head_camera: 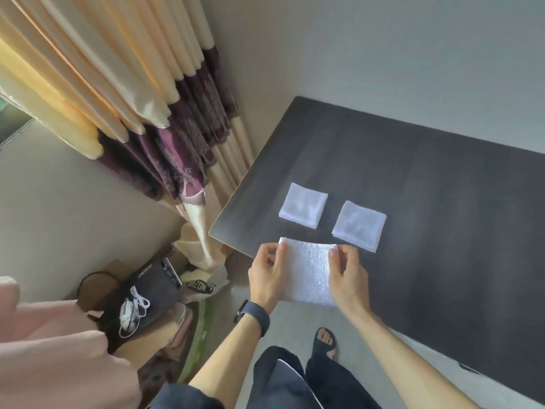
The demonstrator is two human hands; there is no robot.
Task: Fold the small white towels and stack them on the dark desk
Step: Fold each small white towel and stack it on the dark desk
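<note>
Both hands held a small white towel (309, 273) at the near left edge of the dark table (427, 187): the left hand (267, 276) pinched its left side, the right hand (349, 276) its right. Two folded towels (303, 205) (359, 225) lay side by side just beyond it, apart.

The dark desk (427, 187) runs out of the picture at the right edge, so its far end is not seen. The left hand (267, 278) and the right hand (349, 278) cover both side edges of the held towel (308, 273); whether its lower part lies on the desk or hangs clear cannot be told. The first folded towel (303, 205) and the second folded towel (359, 225) are washed out, their layers too faint to count.
</note>
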